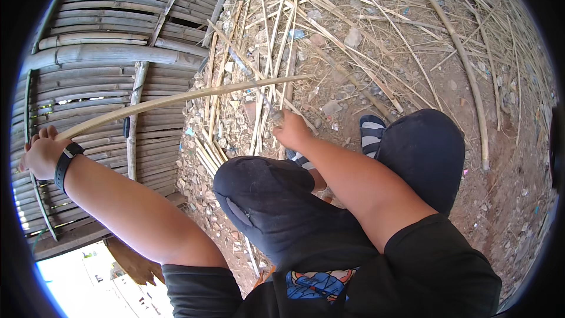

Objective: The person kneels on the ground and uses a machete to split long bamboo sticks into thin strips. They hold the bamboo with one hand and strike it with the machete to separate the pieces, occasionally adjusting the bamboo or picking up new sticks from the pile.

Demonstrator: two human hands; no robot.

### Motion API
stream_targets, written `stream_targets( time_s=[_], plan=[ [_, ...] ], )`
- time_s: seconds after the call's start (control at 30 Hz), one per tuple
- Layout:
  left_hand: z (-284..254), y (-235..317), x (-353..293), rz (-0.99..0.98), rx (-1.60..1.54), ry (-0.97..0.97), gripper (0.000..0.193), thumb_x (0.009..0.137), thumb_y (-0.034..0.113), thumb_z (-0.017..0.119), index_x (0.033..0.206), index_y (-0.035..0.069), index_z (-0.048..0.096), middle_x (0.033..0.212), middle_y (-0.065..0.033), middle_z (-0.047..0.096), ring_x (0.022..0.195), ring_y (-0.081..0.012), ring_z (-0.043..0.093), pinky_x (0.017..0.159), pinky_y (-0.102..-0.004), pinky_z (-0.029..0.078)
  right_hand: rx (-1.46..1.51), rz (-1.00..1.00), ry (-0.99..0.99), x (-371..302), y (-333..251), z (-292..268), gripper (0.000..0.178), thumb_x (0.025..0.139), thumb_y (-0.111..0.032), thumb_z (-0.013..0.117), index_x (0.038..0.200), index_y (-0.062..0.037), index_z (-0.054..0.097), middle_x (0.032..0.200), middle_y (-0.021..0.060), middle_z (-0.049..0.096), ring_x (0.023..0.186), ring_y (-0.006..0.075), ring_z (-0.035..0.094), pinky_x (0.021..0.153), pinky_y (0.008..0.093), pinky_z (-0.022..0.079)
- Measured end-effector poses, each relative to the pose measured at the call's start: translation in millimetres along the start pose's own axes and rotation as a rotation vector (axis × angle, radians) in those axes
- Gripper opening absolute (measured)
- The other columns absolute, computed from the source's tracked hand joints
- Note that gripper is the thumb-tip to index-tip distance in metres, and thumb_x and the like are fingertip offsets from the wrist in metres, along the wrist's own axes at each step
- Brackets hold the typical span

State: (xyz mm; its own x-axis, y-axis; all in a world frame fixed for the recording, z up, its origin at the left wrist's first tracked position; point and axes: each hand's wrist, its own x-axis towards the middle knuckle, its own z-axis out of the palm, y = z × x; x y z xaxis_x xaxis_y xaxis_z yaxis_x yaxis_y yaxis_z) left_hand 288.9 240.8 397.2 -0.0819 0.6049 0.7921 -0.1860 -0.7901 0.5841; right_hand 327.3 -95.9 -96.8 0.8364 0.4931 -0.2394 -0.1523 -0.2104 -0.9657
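Observation:
At the far left, my left hand (45,154), with a dark watch on the wrist, is closed around the near end of a long pale bamboo strip (170,95). The strip runs out to the right, slightly bowed, and its thin far end hangs over the litter in front of my knees. My right hand (292,131) makes a fist close to that far part. From it a long, narrow greyish blade (244,67), apparently a knife, points up and left, crossing the strip. Its handle is mostly hidden in my fingers.
A slatted bamboo wall (94,55) stands at the left. Loose split bamboo strips (276,35) and shavings cover the stony ground ahead. A long pole (465,65) lies at the right. My bent knees (265,200) and striped sandals (371,135) are close below the hands.

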Motion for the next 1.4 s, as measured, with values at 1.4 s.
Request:
stream_targets(
  time_s=[1.4],
  plan=[
    [26,56,-84,-0.200,-0.141,0.165,0.056,0.103,0.053,0.020,0.096,0.006,0.051,0.080,-0.0126,0.056,0.065,-0.0290,0.051,0.054,-0.0355,0.046,0.130,0.384,-0.020,12,46,-18,0.033,0.077,-0.017,0.066,0.103,0.0028,0.064,0.091,0.0203,0.069,0.086,0.0322,0.070,0.076,0.0415,0.054]
  ],
)
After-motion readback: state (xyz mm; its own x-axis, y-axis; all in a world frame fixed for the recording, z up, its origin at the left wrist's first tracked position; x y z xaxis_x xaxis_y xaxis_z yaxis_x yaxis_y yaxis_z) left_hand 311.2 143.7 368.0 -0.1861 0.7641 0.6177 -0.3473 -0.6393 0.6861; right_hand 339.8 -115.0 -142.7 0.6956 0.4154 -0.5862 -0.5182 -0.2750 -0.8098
